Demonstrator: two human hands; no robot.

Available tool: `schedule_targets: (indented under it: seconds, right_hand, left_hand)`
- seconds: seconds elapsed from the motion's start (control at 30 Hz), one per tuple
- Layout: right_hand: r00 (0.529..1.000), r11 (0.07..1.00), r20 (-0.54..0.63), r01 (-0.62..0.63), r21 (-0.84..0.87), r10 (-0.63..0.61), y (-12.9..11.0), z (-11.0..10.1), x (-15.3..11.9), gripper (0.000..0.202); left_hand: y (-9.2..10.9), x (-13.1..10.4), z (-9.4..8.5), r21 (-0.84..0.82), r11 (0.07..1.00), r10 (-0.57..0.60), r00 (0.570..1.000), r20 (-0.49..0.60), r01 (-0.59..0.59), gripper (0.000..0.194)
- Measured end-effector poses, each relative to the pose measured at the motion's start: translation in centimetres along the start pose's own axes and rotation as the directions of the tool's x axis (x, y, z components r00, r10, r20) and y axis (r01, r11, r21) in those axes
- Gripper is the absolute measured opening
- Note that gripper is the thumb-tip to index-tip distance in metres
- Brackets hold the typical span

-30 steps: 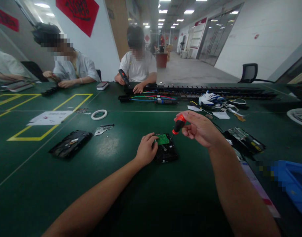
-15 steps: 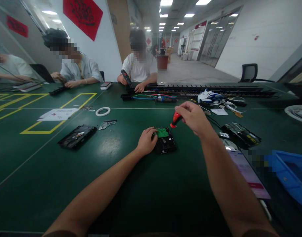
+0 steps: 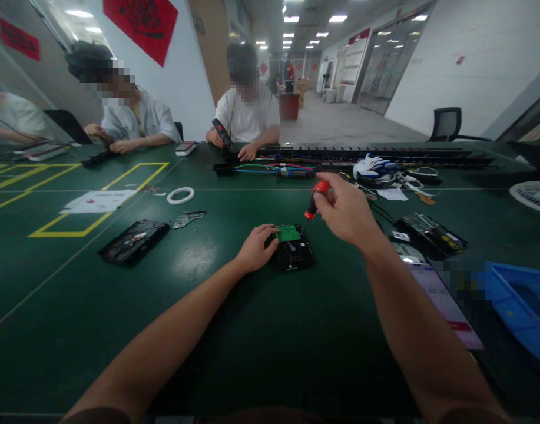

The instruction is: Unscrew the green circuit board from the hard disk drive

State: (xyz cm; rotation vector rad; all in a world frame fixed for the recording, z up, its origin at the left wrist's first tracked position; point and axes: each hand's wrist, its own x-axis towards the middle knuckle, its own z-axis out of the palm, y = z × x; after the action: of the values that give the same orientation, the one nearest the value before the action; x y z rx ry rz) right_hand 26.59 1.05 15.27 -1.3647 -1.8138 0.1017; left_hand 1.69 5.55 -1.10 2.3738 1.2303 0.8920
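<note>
In the head view a black hard drive with a green circuit board at its far end lies flat on the table. My left hand grips its left side, with fingertips at the edge of the board. My right hand is closed around a red and black screwdriver. The shaft slants down to the board's right edge; whether the tip sits in a screw is too small to tell.
Another opened drive, a loose circuit board and a white ring lie left. To the right are a third device, a phone and a blue bin. Co-workers sit across the green table.
My right hand has shifted its hold, and more of the screwdriver's red handle end shows. The shaft stays at the board's right edge. My left hand stays on the drive; the view moved slightly.
</note>
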Motion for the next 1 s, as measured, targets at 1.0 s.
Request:
schedule_targets:
  seconds: [1.0]
  right_hand:
    - [0.978,0.987,-0.167,0.104,-0.119,-0.123,1.1,1.0,0.3,0.025]
  left_hand:
    - [0.1,-0.1,0.4,0.029,0.999,-0.021,1.0,-0.005,0.021,0.032]
